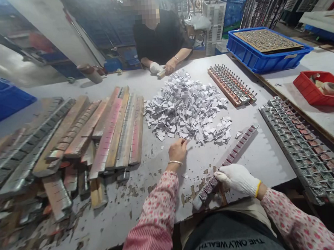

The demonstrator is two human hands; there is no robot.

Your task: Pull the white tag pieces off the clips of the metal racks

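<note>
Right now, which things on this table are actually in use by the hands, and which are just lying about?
In use:
left hand at the edge of the white paper pile
gloved right hand gripping the long strip

Lying about:
stack of wooden strips
filled racks
blue crate
red tray

A long, narrow strip is laid diagonally on the counter, its near end at the counter's front edge and its far end pointing up and to the right. Its top is lined with a row of small reddish and grey blocks. Near its lower end it is gripped from above by the gloved right hand. A broad heap of small white paper pieces is spread just beyond it. The heap's near edge is touched by the bare left hand, fingertips pinched together.
</note>
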